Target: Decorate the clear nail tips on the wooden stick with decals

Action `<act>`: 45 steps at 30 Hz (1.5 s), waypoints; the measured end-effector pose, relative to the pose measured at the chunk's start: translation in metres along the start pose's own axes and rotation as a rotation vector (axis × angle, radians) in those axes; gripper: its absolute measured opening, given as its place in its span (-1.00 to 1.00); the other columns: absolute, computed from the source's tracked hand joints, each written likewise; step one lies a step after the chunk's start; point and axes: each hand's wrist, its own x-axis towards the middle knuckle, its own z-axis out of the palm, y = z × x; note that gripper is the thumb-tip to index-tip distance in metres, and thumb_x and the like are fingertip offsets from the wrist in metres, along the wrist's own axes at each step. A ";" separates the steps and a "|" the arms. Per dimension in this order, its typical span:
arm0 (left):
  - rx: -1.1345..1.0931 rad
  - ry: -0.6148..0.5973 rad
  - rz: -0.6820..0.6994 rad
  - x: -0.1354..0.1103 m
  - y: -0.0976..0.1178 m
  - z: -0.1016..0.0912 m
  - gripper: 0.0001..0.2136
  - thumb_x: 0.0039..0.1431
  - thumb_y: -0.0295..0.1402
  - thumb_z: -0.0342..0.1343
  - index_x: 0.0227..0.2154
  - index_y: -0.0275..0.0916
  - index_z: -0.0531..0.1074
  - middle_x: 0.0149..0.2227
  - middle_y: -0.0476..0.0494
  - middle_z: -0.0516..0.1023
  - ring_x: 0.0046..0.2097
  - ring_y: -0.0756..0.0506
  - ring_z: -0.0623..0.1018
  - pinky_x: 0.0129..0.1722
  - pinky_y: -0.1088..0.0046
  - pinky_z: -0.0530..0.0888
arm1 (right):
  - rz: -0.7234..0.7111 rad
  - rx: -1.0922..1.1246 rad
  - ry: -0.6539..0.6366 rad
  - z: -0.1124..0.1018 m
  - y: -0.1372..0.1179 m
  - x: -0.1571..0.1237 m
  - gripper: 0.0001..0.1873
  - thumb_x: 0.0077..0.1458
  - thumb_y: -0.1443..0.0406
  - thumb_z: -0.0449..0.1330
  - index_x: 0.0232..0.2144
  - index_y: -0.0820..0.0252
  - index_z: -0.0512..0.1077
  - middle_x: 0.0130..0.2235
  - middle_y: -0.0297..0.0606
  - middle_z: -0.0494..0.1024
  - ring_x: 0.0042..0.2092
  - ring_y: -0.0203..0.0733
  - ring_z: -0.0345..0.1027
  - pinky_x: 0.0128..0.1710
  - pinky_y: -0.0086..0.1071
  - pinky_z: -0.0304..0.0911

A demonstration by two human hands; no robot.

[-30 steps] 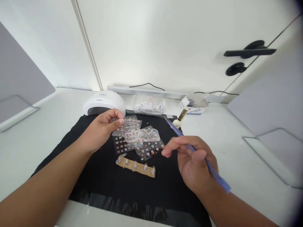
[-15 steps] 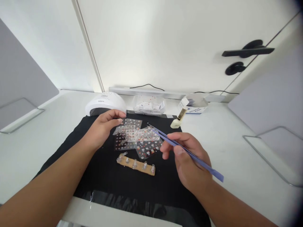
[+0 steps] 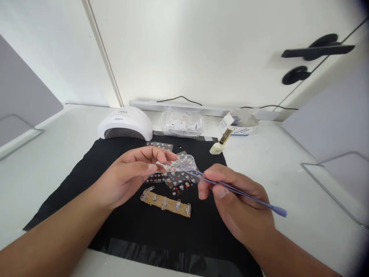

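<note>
Over the middle of the black mat (image 3: pixel 127 227), my left hand (image 3: pixel 135 171) curves its fingers around the left end of a clear plastic case (image 3: pixel 188 159) filled with small bits. Its fingertips appear to touch the case edges. My right hand (image 3: pixel 239 196) grips purple tweezers (image 3: pixel 250 197), whose fine tips reach to the case. Underneath lie clear sticker sheets (image 3: pixel 183 181) printed with small white and red figures, partly covered by the case and my left hand. Nearer me, a tan strip (image 3: pixel 170 204) carries several clear nail tips (image 3: pixel 164 203) in a row.
A white nail lamp (image 3: pixel 125 122) stands at the back left. Beside it are a clear tub of packets (image 3: pixel 182 125) and an open alcohol-pad box (image 3: pixel 242 123). A cream polish bottle with a gold cap (image 3: pixel 217 147) stands by the mat's right edge.
My left hand has moved right and nearer, from the sticker sheets to the clear case. The tweezers' tips have lowered to the case, and the view has shifted slightly.
</note>
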 end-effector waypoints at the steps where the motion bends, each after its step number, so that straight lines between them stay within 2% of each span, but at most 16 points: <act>1: -0.009 -0.002 -0.011 0.000 0.000 0.001 -0.89 0.13 -0.44 0.19 -0.28 -0.25 0.57 -0.04 -0.15 0.56 0.00 -0.10 0.48 0.00 0.45 0.41 | -0.001 0.000 -0.002 0.000 0.000 0.000 -0.82 0.16 0.25 0.32 -0.16 -0.06 0.64 -0.42 -0.35 0.54 -0.43 -0.31 0.44 -0.41 -0.39 0.39; 14: 0.049 0.046 -0.085 0.001 0.003 0.003 -0.93 0.02 -0.44 0.25 -0.38 -0.24 0.54 -0.09 -0.11 0.58 -0.05 -0.11 0.49 -0.05 0.42 0.38 | -0.062 -0.047 -0.035 -0.006 0.006 -0.002 -0.79 0.21 0.29 0.25 -0.12 -0.05 0.62 -0.36 -0.30 0.55 -0.35 -0.25 0.44 -0.38 -0.33 0.38; 22: 0.115 -0.001 -0.080 0.000 0.001 0.002 -0.94 0.05 -0.41 0.24 -0.38 -0.24 0.52 -0.07 -0.12 0.57 -0.04 -0.14 0.49 -0.03 0.36 0.35 | -0.067 -0.041 -0.040 -0.006 0.007 -0.001 -0.80 0.21 0.27 0.25 -0.13 -0.03 0.63 -0.37 -0.29 0.58 -0.34 -0.23 0.44 -0.34 -0.29 0.40; 28: 0.144 0.009 -0.089 0.000 0.001 0.001 -0.94 0.03 -0.40 0.23 -0.39 -0.24 0.51 -0.07 -0.16 0.56 -0.04 -0.18 0.49 -0.03 0.31 0.35 | -0.060 -0.042 -0.025 -0.007 0.008 -0.002 -0.81 0.21 0.27 0.25 -0.15 -0.03 0.63 -0.36 -0.28 0.59 -0.32 -0.20 0.45 -0.33 -0.25 0.42; 40: 0.166 -0.038 -0.122 0.000 0.001 0.000 -0.94 0.10 -0.39 0.20 -0.36 -0.24 0.48 -0.08 -0.14 0.54 -0.05 -0.16 0.49 -0.03 0.32 0.34 | -0.052 -0.008 0.007 -0.003 0.007 -0.003 -0.84 0.20 0.26 0.27 -0.20 0.00 0.64 -0.43 -0.32 0.57 -0.38 -0.26 0.45 -0.39 -0.35 0.39; 45: 0.190 -0.020 -0.121 0.001 0.000 0.000 -0.96 0.09 -0.41 0.19 -0.37 -0.24 0.49 -0.12 -0.13 0.56 -0.06 -0.15 0.49 -0.06 0.33 0.35 | -0.040 -0.008 0.029 -0.002 0.007 -0.002 -0.84 0.20 0.29 0.27 -0.19 -0.01 0.64 -0.42 -0.33 0.58 -0.39 -0.26 0.45 -0.40 -0.36 0.41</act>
